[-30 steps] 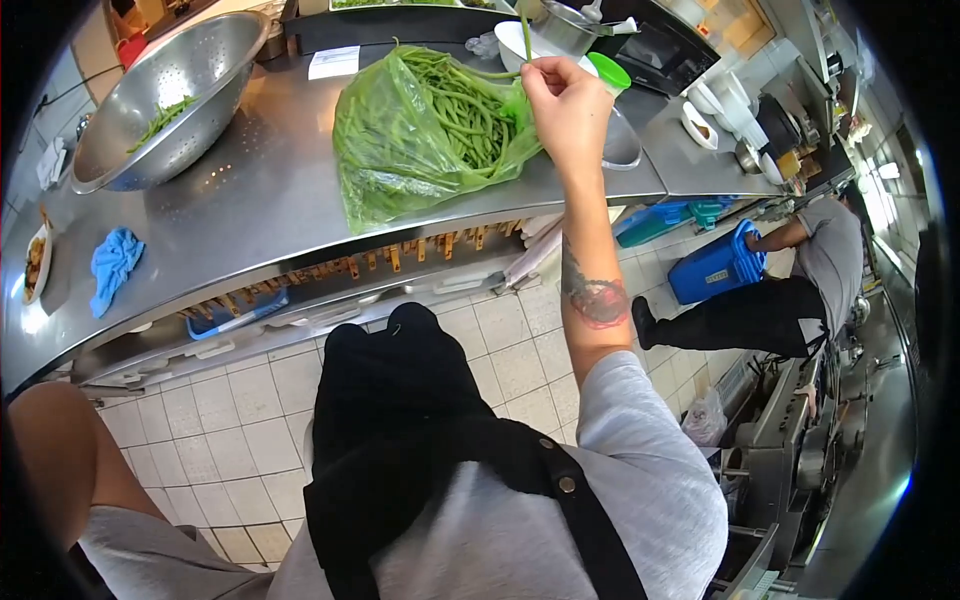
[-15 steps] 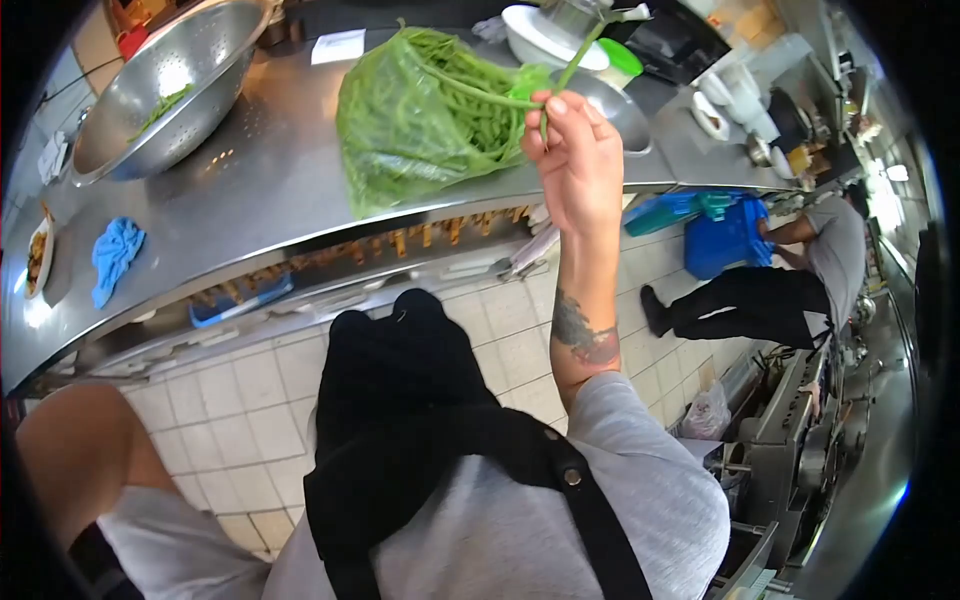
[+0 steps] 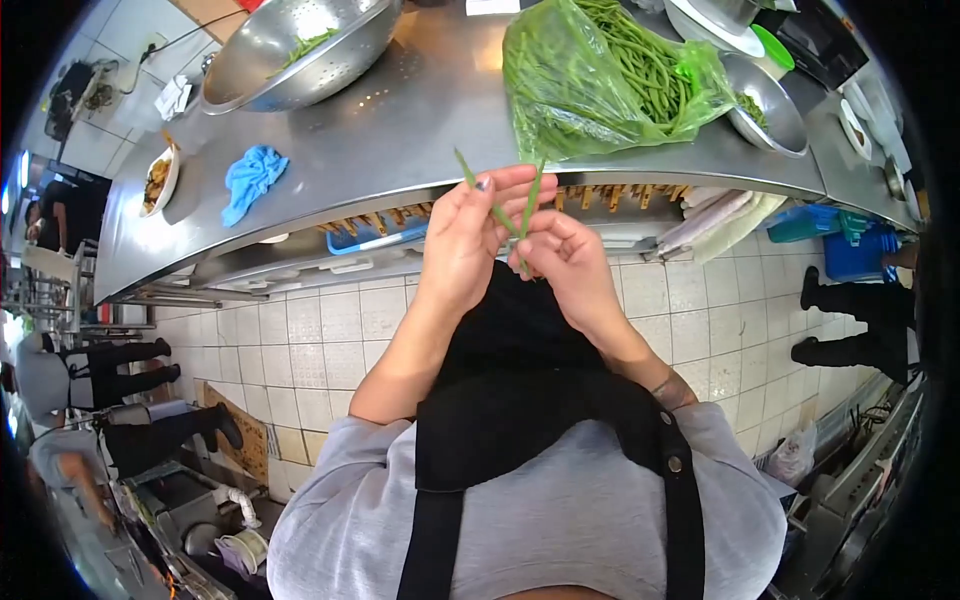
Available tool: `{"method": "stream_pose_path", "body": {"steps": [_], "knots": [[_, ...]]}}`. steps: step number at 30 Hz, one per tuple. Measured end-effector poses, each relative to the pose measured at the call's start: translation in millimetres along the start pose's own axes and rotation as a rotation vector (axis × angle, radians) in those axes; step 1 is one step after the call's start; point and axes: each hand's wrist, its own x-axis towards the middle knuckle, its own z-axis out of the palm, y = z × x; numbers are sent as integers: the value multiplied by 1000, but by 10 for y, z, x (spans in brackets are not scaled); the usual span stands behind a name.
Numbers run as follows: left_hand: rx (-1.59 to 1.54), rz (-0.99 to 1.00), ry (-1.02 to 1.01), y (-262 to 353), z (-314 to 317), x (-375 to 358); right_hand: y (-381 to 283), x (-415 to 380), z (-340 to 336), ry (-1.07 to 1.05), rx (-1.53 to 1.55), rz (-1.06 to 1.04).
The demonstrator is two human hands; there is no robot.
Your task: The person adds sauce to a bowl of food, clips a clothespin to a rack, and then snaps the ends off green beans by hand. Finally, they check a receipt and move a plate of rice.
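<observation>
My left hand (image 3: 465,240) and my right hand (image 3: 568,262) meet in front of the counter's edge, both closed on green bean. One length of green bean (image 3: 480,185) slants up to the left out of my left hand. A second length (image 3: 533,205) stands nearly upright from my right fingertips. Whether the two lengths join is hidden by the fingers. Beyond my hands, a green plastic bag (image 3: 570,90) lies open, full of long green beans (image 3: 655,70). Right of it, a metal bowl (image 3: 780,105) holds some green pieces.
A large perforated colander (image 3: 340,75) with a few green pieces stands on the steel counter (image 3: 420,110). Left of it are a blue cloth (image 3: 252,180) and a white dish of food (image 3: 160,185). Other people stand at both sides, near a blue bin (image 3: 850,255) on the right.
My right hand has come down from above the bag to in front of the counter. My left hand has come into view, also holding bean. The view has turned left.
</observation>
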Motion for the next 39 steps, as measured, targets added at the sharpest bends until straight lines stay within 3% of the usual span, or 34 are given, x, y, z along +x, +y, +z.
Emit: {"method": "stream_pose_path", "body": {"steps": [3,8,12,15,16,19,20,23,25,28,29,31,32,35,36,39], "knots": [[70,-93,12,12,-49,-33,81,-23,-107,-80,-196,45],[303,-188,87,-103,-113,-164,271,-77,-155,-67,-103,71],[290,-140,184,-210,-145,-180,253,-121,-166,-114,-119,159],[491,-34,119,-283,-305,-168,3,-133,-256,2,-828,-227],[590,24,88,-296,-329,-168,-69,-113,-231,9,-826,-224],[800,-21,84,-307,-277,-197,-247,-38,-167,119,-1072,-676],[906,-38,84,-308,-256,-204,-257,-21,-202,123,-1074,-674],[878,-21,105,-314,-190,-210,-297,31,-338,-58,-1372,-665],[865,-14,122,-312,-180,-218,-309,59,-359,-70,-1383,-675],[1018,-185,-41,-294,-196,-222,-298,80,-370,-86,-1402,-694],[1018,-187,-43,-322,-203,-211,-281,85,-375,-75,-1238,-605],[658,-156,-103,-423,-217,-186,-233,89,-384,-52,-910,-425],[477,-140,-130,-441,-204,-180,-206,96,-388,-49,-911,-423],[224,-185,-83,-441,-181,-179,-112,123,-421,-17,-295,-18],[97,-205,-57,-433,-172,-176,-83,131,-470,-13,-296,-17],[-32,-117,0,-323,-296,-135,-25,156,-598,20,143,153]]}}
